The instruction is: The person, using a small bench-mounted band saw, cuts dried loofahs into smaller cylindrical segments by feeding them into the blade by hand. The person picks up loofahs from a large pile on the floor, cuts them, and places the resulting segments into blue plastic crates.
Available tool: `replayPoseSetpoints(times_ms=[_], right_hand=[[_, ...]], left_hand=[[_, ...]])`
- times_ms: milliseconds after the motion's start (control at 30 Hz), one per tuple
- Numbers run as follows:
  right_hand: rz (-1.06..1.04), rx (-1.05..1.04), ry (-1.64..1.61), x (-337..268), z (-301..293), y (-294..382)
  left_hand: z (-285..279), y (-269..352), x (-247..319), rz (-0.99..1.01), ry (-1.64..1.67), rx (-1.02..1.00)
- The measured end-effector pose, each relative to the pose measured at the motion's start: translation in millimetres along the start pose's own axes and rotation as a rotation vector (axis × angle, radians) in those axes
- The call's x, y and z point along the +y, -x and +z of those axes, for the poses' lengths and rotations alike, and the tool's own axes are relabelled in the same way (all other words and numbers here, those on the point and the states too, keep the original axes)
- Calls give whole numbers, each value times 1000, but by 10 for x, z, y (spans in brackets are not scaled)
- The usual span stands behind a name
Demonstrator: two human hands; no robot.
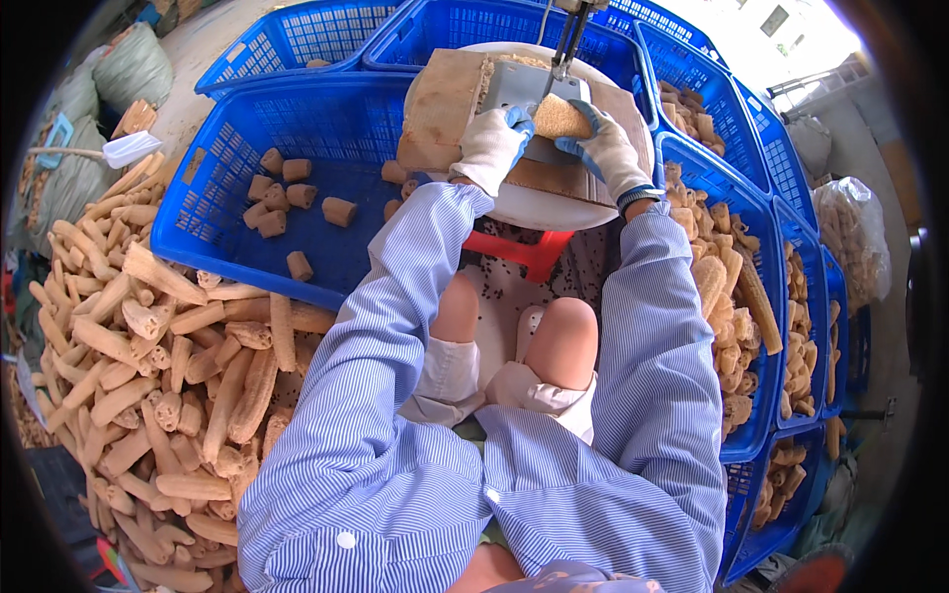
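My right hand (612, 152), in a white glove with blue coated fingers, grips a piece of dried loofah sponge (562, 117) between thumb and fingers. The piece lies over a grey metal saw table (511, 81), just in front of an upright blade assembly (569, 41). My left hand (495, 148), gloved the same way, is at the near left of the blade with its fingers curled beside the loofah's left end. Whether anything is inside those fingers is hidden. Wooden boards (441, 111) flank the metal table over a white round basin (549, 211).
A blue plastic crate (245, 263) at left holds several short loofah pieces (339, 212). Whole dried loofahs (148, 400) are heaped beside my left arm. More blue crates (767, 296) of loofah pieces line the right side. A red stool (530, 252) stands below the basin, before my knees.
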State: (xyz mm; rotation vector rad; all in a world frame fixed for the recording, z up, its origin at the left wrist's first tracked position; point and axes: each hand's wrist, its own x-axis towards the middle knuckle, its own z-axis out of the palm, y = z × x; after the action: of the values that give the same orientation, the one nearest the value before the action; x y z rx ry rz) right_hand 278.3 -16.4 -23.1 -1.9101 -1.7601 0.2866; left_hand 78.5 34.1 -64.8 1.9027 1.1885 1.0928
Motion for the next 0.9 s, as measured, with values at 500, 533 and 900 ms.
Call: replayPoseSetpoints(times_ms=[500,533,900], right_hand=[[45,-5,-33,39,-29,-142],[52,-6,-37,45,-29,-146],[-4,9,-138,363,89,-405]], left_hand=[[33,-151,-1,-14,53,-19],[29,-161,22,18,-1,4],[44,-335,9,90,-231,30]])
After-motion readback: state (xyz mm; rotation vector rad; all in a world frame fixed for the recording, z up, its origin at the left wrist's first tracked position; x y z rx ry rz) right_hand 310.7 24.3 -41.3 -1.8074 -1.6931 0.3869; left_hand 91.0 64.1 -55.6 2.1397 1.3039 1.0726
